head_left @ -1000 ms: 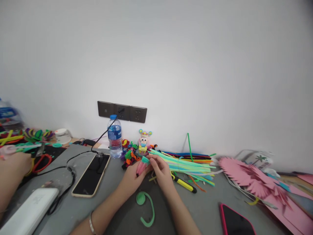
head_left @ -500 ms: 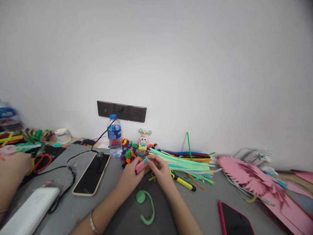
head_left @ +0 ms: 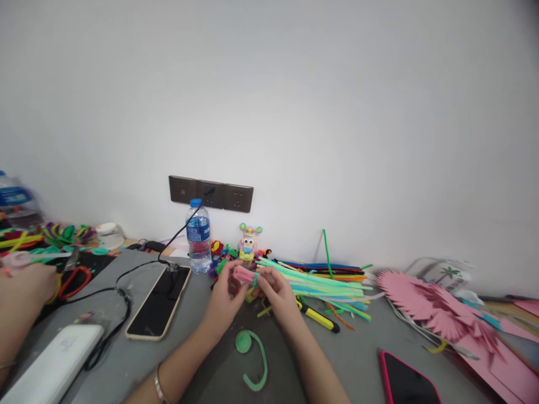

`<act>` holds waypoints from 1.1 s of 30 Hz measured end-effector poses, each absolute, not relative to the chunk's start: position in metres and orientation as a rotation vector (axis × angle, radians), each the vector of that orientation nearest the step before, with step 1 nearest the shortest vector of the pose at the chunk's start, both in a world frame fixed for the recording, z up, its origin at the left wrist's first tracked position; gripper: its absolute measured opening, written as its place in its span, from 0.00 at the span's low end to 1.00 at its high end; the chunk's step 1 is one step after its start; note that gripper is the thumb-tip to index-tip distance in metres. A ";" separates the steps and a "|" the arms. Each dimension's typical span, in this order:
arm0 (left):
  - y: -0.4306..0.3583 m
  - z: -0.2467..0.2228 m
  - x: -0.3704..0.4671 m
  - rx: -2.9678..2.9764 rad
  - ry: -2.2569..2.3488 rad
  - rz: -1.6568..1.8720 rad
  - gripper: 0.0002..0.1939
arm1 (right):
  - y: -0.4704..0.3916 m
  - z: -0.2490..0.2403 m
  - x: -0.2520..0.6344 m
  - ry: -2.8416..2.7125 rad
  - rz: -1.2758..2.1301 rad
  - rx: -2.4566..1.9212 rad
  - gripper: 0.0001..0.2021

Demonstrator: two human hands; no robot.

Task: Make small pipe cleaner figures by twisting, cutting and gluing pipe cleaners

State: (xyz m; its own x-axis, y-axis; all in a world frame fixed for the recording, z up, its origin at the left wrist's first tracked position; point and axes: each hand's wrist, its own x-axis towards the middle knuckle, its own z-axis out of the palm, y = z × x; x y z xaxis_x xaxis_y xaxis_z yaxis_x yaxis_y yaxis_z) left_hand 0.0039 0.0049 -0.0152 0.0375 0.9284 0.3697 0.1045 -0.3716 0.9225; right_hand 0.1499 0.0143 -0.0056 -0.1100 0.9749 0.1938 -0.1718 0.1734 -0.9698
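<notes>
Both hands meet over the middle of the grey tabletop (head_left: 349, 359), working one small pink bundle of pipe cleaners (head_left: 243, 274) with a mint-green band at its right end. The left hand (head_left: 225, 300) has its grip clamped on the bundle's left part, thumb and fingers wrapped round the pink stems. The right hand (head_left: 278, 293) pinches the green-banded end, its grip closed on it as well. The bundle lies roughly level, held just above the tabletop and a little nearer than the small toy figure (head_left: 248, 245) that stands by the wall.

Near the wrists lies a green pipe-cleaner spiral with a curved tail (head_left: 252, 359). A silver bracelet (head_left: 158, 382) sits on the left wrist. Right of the hands spreads a sheaf of loose pipe cleaners (head_left: 324, 280) in green, yellow and darker colours, with a yellow utility knife (head_left: 318, 317) just beside it. Left of the hands a phone (head_left: 159, 302) lies face up with a black cable (head_left: 122, 280) plugged in, and a water bottle (head_left: 198, 235) stands beyond it below the wall sockets (head_left: 210, 193). A second phone with a pink edge (head_left: 406, 381) lies at the near right, pink cut paper (head_left: 438, 311) farther right. At the far left another person's hand (head_left: 21, 286) rests near red scissors (head_left: 73, 280).
</notes>
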 end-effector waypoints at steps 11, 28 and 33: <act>0.001 -0.008 0.003 1.534 0.978 1.485 0.21 | 0.016 -0.012 0.148 -1.207 1.260 -0.896 0.21; 0.004 0.004 0.000 1.306 0.918 1.513 0.20 | 0.006 -0.003 0.149 -1.136 1.617 -0.838 0.18; 0.004 0.007 -0.001 1.302 0.942 1.463 0.23 | 0.007 -0.004 0.149 -1.085 1.624 -0.841 0.18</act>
State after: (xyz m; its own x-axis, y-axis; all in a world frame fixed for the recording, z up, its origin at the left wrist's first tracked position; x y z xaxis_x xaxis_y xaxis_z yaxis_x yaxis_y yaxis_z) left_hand -0.0009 0.0042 0.0068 -0.0046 0.9614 0.2750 -0.1478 -0.2726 0.9507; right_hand 0.1486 0.0067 -0.0037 -0.2887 0.9570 -0.0281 -0.3400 -0.1299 -0.9314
